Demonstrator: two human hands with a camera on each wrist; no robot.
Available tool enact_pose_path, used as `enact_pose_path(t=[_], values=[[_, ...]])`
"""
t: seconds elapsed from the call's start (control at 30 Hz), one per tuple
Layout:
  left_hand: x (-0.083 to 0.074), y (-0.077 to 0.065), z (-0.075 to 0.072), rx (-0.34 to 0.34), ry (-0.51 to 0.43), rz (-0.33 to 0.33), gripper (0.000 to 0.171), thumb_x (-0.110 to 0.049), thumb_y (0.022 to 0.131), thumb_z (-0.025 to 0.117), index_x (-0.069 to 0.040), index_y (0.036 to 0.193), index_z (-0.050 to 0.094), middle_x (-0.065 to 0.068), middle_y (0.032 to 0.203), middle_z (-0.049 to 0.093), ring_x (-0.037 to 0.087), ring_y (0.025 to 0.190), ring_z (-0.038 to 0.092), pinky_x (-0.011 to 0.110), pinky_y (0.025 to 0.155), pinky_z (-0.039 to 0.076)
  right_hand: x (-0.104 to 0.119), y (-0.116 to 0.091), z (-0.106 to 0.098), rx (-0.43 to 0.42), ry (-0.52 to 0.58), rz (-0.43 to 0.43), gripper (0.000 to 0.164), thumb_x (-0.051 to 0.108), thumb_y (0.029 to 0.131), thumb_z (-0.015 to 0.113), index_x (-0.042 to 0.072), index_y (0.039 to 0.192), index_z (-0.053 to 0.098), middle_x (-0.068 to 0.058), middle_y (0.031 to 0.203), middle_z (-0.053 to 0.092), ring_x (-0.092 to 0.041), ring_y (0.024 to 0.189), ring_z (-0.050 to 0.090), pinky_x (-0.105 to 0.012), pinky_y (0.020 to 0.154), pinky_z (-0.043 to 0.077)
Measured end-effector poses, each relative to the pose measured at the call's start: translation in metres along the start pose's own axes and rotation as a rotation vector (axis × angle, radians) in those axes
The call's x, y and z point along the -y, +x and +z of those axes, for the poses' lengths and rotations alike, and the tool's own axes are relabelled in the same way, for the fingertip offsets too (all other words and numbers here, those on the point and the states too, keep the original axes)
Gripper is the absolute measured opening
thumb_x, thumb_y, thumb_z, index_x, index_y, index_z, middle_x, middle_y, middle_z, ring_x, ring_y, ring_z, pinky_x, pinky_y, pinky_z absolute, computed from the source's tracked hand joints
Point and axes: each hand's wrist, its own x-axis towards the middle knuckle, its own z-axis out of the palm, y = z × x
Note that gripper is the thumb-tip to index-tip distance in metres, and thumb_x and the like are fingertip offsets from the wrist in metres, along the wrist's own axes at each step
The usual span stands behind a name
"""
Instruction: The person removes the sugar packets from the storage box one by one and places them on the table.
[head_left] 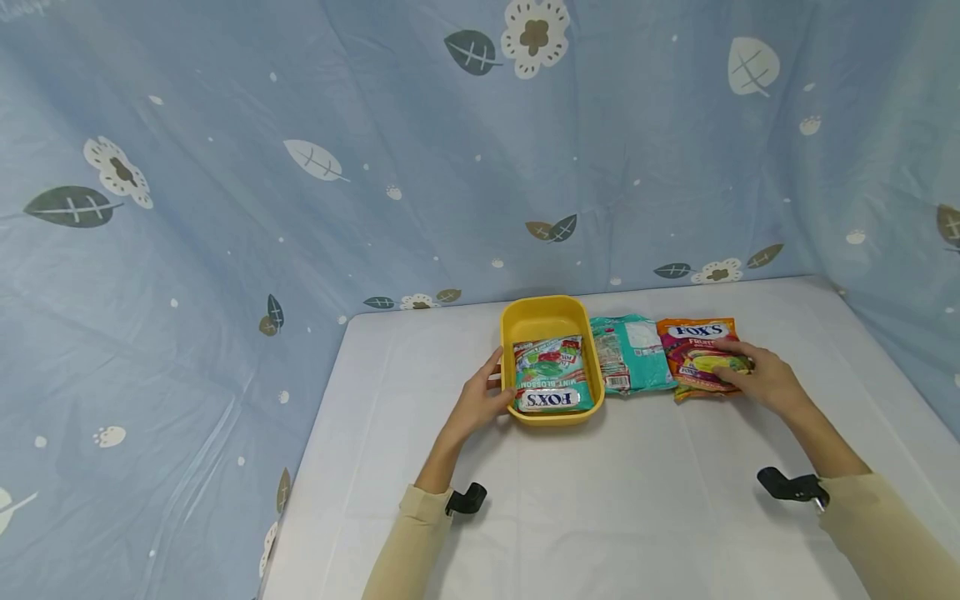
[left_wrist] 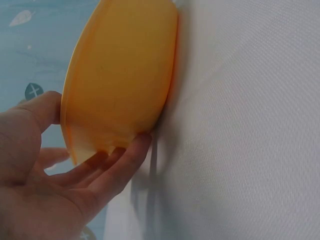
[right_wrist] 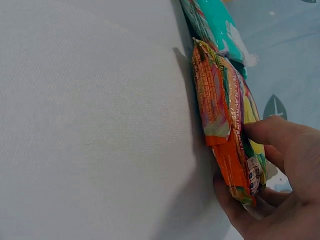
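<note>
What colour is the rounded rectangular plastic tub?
The tub is plain yellow, clearest in the head view.

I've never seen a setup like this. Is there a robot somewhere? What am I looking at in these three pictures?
No robot here, just a person's two bare hands. The widest picture comes from a camera worn on the head, looking forward and down. The other two come from cameras worn on the wrists, each watching its own hand.

On the white table is a yellow tray with a teal Mint Blossom bag inside. To its right lie a second teal bag, then an orange-and-purple bag.

The left hand has its grip on the tray's side, thumb at the rim, fingers against the outer wall. The right hand has its grip on the orange-and-purple bag.
</note>
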Motion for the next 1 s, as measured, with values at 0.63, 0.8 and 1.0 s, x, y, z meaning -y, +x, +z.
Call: enact_pose_path(t=[0.63, 0.8, 1.0], values=[[0.000, 0.000, 0.000, -0.002, 0.006, -0.010, 0.076, -0.021, 0.085, 0.059, -0.031, 0.146, 0.015, 0.005, 0.134, 0.043, 0.020, 0.111, 0.052, 0.027, 0.069, 0.056, 0.006, -0.006, 0.000, -0.062, -0.078, -0.085, 0.068, 0.045, 0.087, 0.052, 0.008, 0.140, 0.032, -0.039, 0.127, 0.028, -0.057, 0.111, 0.030, -0.070, 0.086, 0.033], [0.002, 0.001, 0.000, -0.020, 0.057, -0.011, 0.076, -0.024, 0.084, 0.061, -0.034, 0.145, 0.016, 0.007, 0.134, 0.043, 0.024, 0.114, 0.051, 0.028, 0.073, 0.056, 0.009, -0.009, -0.001, -0.095, -0.089, -0.085, 0.071, 0.048, 0.085, 0.055, 0.008, 0.139, 0.035, -0.039, 0.128, 0.028, -0.057, 0.111, 0.031, -0.069, 0.081, 0.036], [-0.002, -0.001, 0.000, -0.003, 0.024, 0.006, 0.075, -0.019, 0.085, 0.058, -0.029, 0.146, 0.015, 0.009, 0.136, 0.042, 0.024, 0.112, 0.052, 0.025, 0.069, 0.056, 0.015, -0.009, -0.008, -0.077, -0.131, -0.104, 0.066, 0.040, 0.085, 0.058, 0.002, 0.135, 0.037, -0.039, 0.128, 0.026, -0.055, 0.111, 0.030, -0.070, 0.088, 0.032]])
